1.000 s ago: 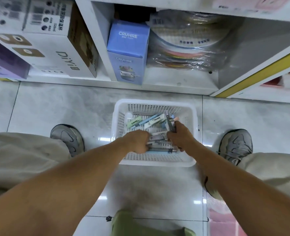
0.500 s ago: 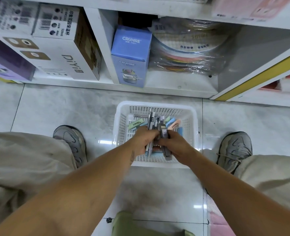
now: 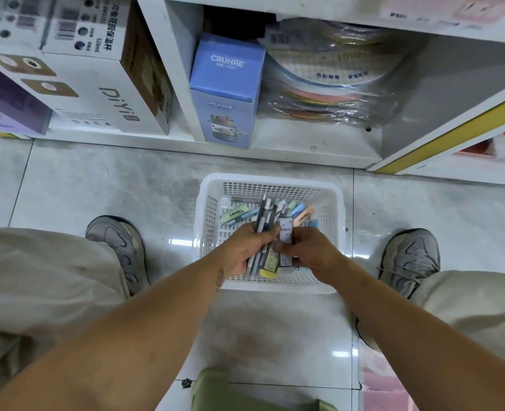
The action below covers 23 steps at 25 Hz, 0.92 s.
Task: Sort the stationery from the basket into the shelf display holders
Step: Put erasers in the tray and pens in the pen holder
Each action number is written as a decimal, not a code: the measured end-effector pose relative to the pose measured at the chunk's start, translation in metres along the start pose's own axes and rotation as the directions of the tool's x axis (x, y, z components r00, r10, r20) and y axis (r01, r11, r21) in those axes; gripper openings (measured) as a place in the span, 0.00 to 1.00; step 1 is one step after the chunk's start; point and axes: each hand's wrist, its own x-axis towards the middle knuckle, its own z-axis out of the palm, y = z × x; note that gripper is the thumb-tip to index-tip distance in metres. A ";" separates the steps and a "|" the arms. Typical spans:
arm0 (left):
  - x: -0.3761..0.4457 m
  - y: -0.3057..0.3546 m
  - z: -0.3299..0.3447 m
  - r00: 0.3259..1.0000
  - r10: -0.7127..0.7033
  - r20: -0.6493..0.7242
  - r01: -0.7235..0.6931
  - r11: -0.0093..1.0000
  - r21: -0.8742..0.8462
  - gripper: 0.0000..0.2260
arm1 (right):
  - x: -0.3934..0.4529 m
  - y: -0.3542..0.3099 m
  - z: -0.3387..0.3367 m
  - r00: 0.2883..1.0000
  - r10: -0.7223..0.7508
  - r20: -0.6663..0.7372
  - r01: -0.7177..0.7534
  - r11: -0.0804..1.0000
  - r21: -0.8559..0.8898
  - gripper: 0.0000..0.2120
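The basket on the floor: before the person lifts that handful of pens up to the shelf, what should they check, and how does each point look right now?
1. Left hand grips the bundle of pens: ok.
2. Right hand pinches the small labelled packet: ok.
3. Bundle is clear of the basket rim: ok, it sits above the inside.
4. No pen slipping from the bundle: cannot tell, the lower ends stick out unevenly.
5. Basket is emptied: not ok, pastel erasers lie inside.
6. Display holders ready on the shelf: cannot tell, none in view.
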 end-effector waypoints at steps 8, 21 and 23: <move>-0.013 0.018 -0.011 0.998 0.056 0.036 -0.055 0.998 -0.031 0.20 | -0.020 -0.028 -0.013 0.983 -0.055 0.173 0.040 0.995 0.089 0.13; -0.175 0.144 0.029 0.926 0.279 0.256 -0.347 0.896 0.277 0.14 | -0.163 -0.166 -0.093 0.947 -0.311 0.086 0.277 0.649 -0.708 0.10; -0.214 0.170 0.039 0.911 0.349 0.221 -0.403 0.865 0.298 0.16 | -0.202 -0.205 -0.095 0.875 -0.472 0.108 0.377 0.522 -0.766 0.08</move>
